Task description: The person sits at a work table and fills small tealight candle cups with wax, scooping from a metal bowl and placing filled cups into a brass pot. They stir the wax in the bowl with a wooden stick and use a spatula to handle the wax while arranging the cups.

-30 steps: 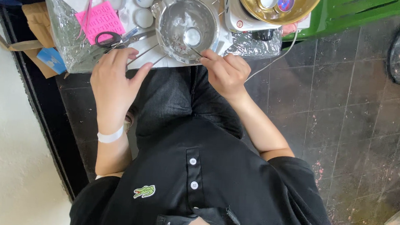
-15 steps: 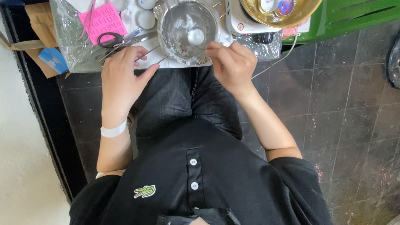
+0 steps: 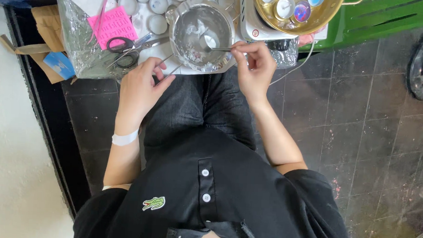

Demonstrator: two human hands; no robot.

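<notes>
A shiny metal bowl (image 3: 191, 40) stands at the near edge of a low foil-covered tray (image 3: 80, 54), just beyond my knees. A small white round piece (image 3: 211, 39) lies inside it. My right hand (image 3: 253, 70) pinches a thin metal spoon (image 3: 220, 49) whose tip reaches into the bowl beside the white piece. My left hand (image 3: 138, 88), with a white band on its wrist, rests at the bowl's near-left side, its fingers on thin metal rods (image 3: 168, 68) that stick out from the bowl.
Black-handled scissors (image 3: 123, 51) and a pink card (image 3: 112, 27) lie left of the bowl. Several small white-filled cups (image 3: 147, 4) stand behind it. A gold pan (image 3: 299, 10) with small cups sits on a white hotplate at right. A green crate (image 3: 395, 17) lies beyond; dark tiled floor around.
My right hand has lifted from below the bowl to its right rim, spoon now reaching in sideways. My left hand has slid closer to the bowl's rods.
</notes>
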